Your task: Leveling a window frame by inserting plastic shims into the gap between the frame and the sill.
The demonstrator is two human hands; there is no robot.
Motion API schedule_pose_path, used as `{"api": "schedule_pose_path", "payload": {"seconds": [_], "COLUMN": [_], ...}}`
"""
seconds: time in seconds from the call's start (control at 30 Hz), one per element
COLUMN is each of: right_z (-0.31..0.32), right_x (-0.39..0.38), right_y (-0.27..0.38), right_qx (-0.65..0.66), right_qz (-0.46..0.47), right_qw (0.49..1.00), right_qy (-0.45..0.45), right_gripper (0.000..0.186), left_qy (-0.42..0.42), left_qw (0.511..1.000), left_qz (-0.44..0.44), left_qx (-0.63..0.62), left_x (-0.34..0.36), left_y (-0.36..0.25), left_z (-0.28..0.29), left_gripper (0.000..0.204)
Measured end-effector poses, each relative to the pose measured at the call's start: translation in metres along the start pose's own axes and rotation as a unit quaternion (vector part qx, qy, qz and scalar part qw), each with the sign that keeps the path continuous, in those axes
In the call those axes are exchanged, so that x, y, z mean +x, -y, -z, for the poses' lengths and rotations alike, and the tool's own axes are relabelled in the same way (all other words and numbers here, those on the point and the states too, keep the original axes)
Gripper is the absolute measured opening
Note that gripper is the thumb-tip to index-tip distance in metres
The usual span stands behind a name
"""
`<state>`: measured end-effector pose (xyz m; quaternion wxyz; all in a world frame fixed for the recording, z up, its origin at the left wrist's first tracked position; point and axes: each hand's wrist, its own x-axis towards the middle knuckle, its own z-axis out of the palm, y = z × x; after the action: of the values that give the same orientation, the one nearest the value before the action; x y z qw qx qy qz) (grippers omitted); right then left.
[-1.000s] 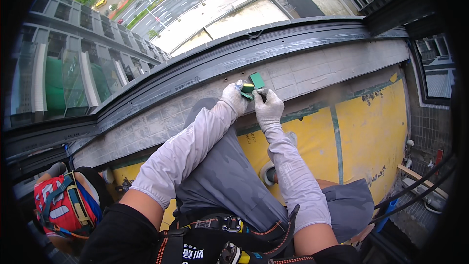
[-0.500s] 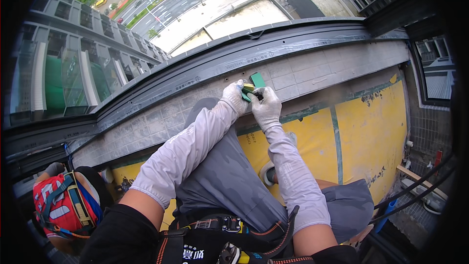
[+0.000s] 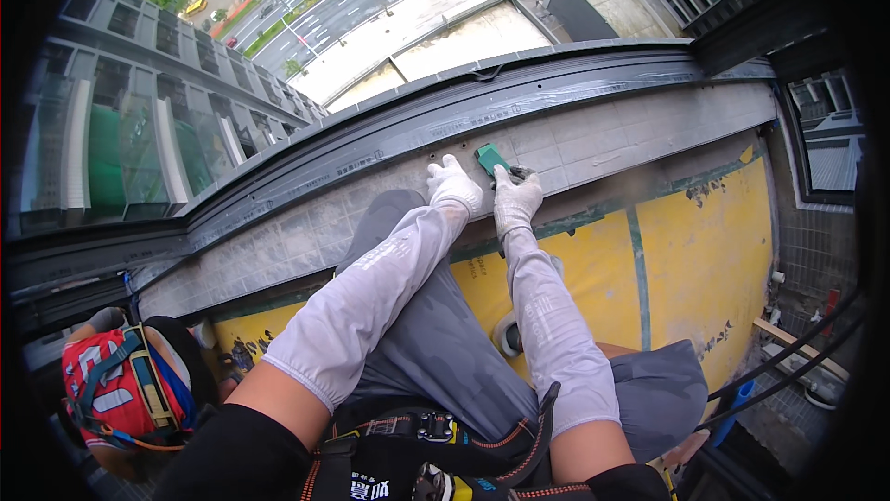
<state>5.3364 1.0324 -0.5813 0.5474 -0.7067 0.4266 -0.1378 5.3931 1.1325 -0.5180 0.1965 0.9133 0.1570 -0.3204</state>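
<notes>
My right hand (image 3: 517,198), in a whitish work glove, is closed with its fingertips at the near end of a small green rectangular box (image 3: 491,160). A dark bit shows by its fingers, too small to make out. The box is over the grey tiled ledge (image 3: 575,144). My left hand (image 3: 453,184), gloved the same way, is just left of the box and apart from it. Its fingers are spread toward the tiles, with nothing seen in them.
Beyond the ledge runs a dark metal frame rail (image 3: 399,144), with a deep drop to a road (image 3: 324,5). Yellow sheeting (image 3: 705,241) covers the floor at right. A co-worker in a red top (image 3: 102,380) crouches at lower left. Black cables (image 3: 788,362) cross at right.
My left hand has let go of the green box and moved slightly left, its fingers opening. The yellow piece seen between my hands no longer shows. My right hand stays at the box.
</notes>
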Motion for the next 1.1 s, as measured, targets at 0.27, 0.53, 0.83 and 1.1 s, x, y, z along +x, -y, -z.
{"api": "schedule_pose_path", "payload": {"seconds": [0.27, 0.53, 0.83, 1.1], "right_z": [-0.001, 0.013, -0.001, 0.001], "right_x": [-0.009, -0.004, -0.001, 0.006], "right_y": [0.02, 0.022, 0.027, 0.021], "right_qx": [-0.191, -0.306, -0.292, -0.304], "right_qz": [0.07, 0.212, 0.195, 0.193], "right_qw": [0.979, 0.925, 0.932, 0.929], "right_qy": [0.003, 0.073, 0.087, 0.085], "right_gripper": [0.051, 0.064, 0.06, 0.058], "left_qy": [-0.016, -0.158, -0.126, -0.101], "left_qw": [0.996, 0.945, 0.946, 0.95], "left_qz": [-0.049, -0.28, -0.3, -0.294], "left_qx": [0.07, 0.062, 0.008, -0.019], "left_x": [-0.009, -0.004, 0.025, 0.034], "left_y": [0.013, 0.019, 0.015, 0.013], "left_z": [0.003, 0.007, 0.012, 0.002], "left_gripper": [0.07, 0.06, 0.032, 0.034]}}
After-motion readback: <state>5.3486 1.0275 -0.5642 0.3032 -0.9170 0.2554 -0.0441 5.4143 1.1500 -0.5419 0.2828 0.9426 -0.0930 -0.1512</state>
